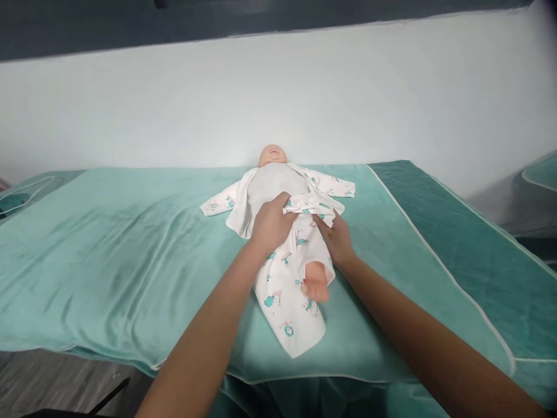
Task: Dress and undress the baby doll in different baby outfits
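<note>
A baby doll (272, 155) lies on its back on a teal towel (130, 244), head toward the wall. It wears a white printed garment (287, 302) with small teal animals, opened at the chest. My left hand (270, 223) grips the bunched waist of the garment at the doll's belly. My right hand (337, 239) holds the same waist edge at the doll's right side, fingers curled under the cloth. One bare doll foot (316, 281) sticks out of a trouser leg. The other leg's sleeve lies flat and looks empty.
The towel covers a padded table whose front edge (304, 380) is near me. A darker teal cover (456, 232) lies to the right. A white wall (278, 93) rises right behind the doll's head. Grey floor shows at lower left.
</note>
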The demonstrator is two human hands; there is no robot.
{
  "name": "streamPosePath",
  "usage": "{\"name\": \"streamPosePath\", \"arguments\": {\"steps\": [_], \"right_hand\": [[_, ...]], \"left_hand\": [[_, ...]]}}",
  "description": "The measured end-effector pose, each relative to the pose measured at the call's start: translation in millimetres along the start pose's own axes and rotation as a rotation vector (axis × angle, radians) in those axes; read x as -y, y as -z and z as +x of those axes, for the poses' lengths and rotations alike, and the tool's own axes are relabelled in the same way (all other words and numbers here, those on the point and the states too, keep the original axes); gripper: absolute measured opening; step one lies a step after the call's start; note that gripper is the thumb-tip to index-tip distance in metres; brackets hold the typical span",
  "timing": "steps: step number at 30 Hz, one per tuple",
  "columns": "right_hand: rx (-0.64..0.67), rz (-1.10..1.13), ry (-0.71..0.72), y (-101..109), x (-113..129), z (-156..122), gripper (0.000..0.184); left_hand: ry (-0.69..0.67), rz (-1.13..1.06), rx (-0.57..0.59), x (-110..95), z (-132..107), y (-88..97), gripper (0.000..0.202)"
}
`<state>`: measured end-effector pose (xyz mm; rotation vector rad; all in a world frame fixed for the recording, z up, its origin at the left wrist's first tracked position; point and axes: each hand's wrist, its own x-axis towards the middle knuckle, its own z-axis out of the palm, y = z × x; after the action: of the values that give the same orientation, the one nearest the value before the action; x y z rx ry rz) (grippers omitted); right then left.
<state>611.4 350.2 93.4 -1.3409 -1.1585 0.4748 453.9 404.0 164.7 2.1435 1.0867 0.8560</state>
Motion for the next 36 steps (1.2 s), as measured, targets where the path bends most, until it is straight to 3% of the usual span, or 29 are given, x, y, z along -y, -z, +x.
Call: {"name": "streamPosePath", "arguments": {"steps": [4, 7, 12, 15, 18, 21, 24, 27, 31, 36], "right_hand": [[0.028, 0.068, -0.011, -1, -2, 3, 0.037], [0.018, 0.050, -0.021, 0, -1, 4, 0.033], [-0.008, -0.080, 0.000, 1, 6, -4, 0.018], [0.034, -0.171, 0.159, 2, 22, -3, 0.019], [0.257, -0.219, 0.243, 0, 50, 15, 0.025], [0.606, -0.304, 0.118, -7, 78, 42, 0.022], [0.758, -0.243, 0.004, -18, 85, 58, 0.035], [0.753, 0.077, -0.146, -25, 71, 56, 0.035], [0.610, 0.508, -0.364, -25, 54, 47, 0.033], [0.465, 0.646, -0.380, -26, 52, 48, 0.035]], "left_hand": [[-0.003, 0.096, -0.045, 6, 0, -10.9, 0.006], [-0.011, 0.014, -0.068, 7, 6, -11.6, 0.007], [0.017, -0.375, -0.040, 19, 8, 4.0, 0.009], [0.097, -0.692, -0.021, 32, 1, 10.6, 0.017], [0.123, -0.920, -0.040, 38, -3, 9.6, 0.023], [0.139, -0.983, -0.095, 39, -3, 7.1, 0.023], [0.175, -0.991, -0.133, 40, -4, 7.7, 0.024], [0.187, -0.941, -0.078, 40, -7, 10.3, 0.024], [0.175, -0.829, 0.033, 35, -12, 13.6, 0.032], [0.213, -0.776, 0.018, 33, -14, 14.6, 0.044]]}}
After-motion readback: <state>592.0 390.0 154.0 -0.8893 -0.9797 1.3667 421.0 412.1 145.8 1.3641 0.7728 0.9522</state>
